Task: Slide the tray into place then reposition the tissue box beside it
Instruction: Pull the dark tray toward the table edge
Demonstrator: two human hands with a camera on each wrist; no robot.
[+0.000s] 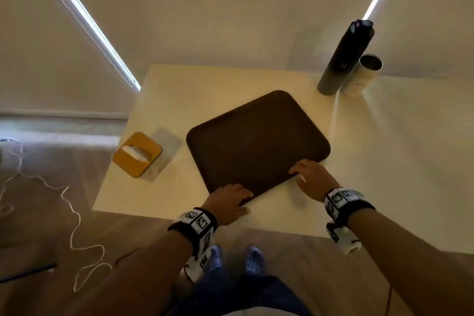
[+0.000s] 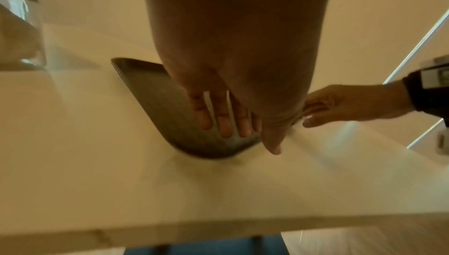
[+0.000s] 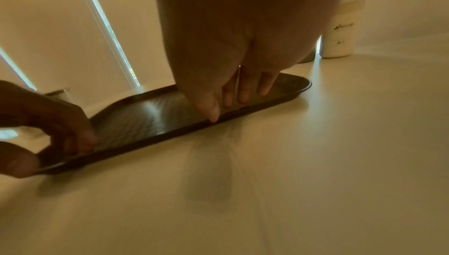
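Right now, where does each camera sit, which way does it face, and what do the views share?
Head: above, looking down at the table, the tray, the tissue box, two cylinders; both forearms, feet show.
Left wrist: under the left hand, looking along its fingers lying on the tray; the right hand shows too.
Right wrist: under the right hand, looking along the tray's near edge; the left hand grips its corner.
Shared: all three show the tray and both hands.
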